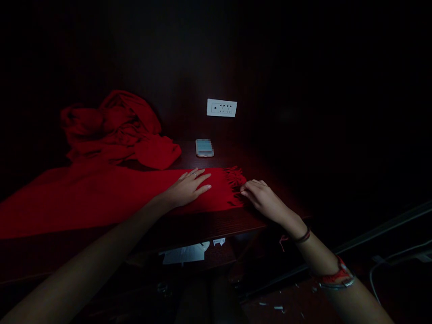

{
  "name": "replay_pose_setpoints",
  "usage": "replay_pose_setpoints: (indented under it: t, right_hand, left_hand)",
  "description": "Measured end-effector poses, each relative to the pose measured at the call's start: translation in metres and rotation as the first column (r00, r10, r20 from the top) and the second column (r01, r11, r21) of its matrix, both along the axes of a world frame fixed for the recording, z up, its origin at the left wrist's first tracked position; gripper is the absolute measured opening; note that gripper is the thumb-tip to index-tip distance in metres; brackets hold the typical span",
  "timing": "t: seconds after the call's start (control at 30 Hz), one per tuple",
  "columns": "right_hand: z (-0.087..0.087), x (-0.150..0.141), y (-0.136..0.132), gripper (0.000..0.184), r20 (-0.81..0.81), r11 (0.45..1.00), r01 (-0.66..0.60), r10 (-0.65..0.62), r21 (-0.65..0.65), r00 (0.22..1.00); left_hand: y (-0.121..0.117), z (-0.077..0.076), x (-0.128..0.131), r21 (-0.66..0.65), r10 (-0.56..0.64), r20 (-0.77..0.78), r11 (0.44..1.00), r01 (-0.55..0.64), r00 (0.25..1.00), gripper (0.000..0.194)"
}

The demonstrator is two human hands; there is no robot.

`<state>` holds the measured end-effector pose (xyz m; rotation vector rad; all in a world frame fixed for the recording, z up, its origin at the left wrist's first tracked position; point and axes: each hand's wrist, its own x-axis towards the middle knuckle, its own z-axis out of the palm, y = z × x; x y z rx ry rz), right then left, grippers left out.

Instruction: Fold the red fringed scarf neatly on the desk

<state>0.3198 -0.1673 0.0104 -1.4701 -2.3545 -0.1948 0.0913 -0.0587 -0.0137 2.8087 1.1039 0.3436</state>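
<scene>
A long red scarf lies spread flat along the dark wooden table, its fringe at the right end. Fingers spread, my left hand rests flat on the cloth a little left of the fringe; a ring shows on one finger. My right hand is at the fringe's right edge, thumb and fingers closed together on some of the strands. Bracelets circle my right wrist and forearm. Behind the flat part, a crumpled heap of red cloth sits at the back left; whether it joins the scarf I cannot tell.
A phone lies on the table behind the scarf, below a white wall socket. Under the tabletop, white papers rest on a lower shelf. Small white scraps and a pale cable are at the lower right. The surroundings are very dark.
</scene>
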Motion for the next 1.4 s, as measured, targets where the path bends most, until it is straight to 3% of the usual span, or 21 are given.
replay_pose_setpoints:
  t: [0.13,0.23,0.47,0.63,0.8,0.9,1.0,1.17,1.4]
  right_hand:
    - [-0.004,-0.006,-0.002,0.019,0.037,0.998,-0.054,0.055,-0.028,0.998]
    - [-0.008,-0.01,-0.002,0.019,0.069,0.997,-0.069,0.071,-0.025,0.995]
    - [-0.006,-0.013,0.002,0.021,0.079,0.994,-0.104,0.107,-0.038,0.991]
    - [-0.004,-0.019,0.001,0.028,0.085,0.991,-0.131,0.133,-0.024,0.987]
    - [-0.004,-0.024,0.011,0.02,0.083,0.99,-0.14,0.14,0.004,0.987]
    - [0.004,-0.023,0.022,0.019,0.064,0.989,-0.147,0.144,0.032,0.987]
    - [0.014,-0.021,0.033,0.018,0.055,0.982,-0.189,0.188,0.017,0.981]
    - [0.026,-0.022,0.042,0.014,-0.067,0.959,-0.282,0.279,-0.039,0.958]
    - [0.021,-0.023,0.046,0.014,-0.193,0.952,-0.3,0.285,-0.054,0.939]
  left_hand:
    - [-0.012,0.011,-0.001,-0.023,-0.189,-0.031,0.982,0.188,0.981,0.057]
    - [-0.022,0.018,0.001,0.02,-0.316,-0.039,0.948,0.317,0.948,0.046]
    - [-0.028,0.018,0.005,0.065,-0.404,-0.075,0.911,0.408,0.912,0.013]
    - [-0.022,0.015,0.006,0.091,-0.404,-0.031,0.91,0.405,0.914,0.017]
    - [-0.022,0.016,0.005,0.079,-0.374,0.055,0.926,0.37,0.926,0.017]
    - [-0.025,0.017,0.005,0.069,-0.329,0.073,0.943,0.324,0.941,0.023]
    - [-0.025,0.016,0.006,0.144,-0.266,0.09,0.957,0.251,0.96,0.02]
    - [-0.019,0.013,0.007,0.249,-0.24,0.154,0.948,0.197,0.958,0.016]
    - [-0.018,0.017,0.006,0.25,-0.203,0.18,0.956,0.155,0.962,0.017]
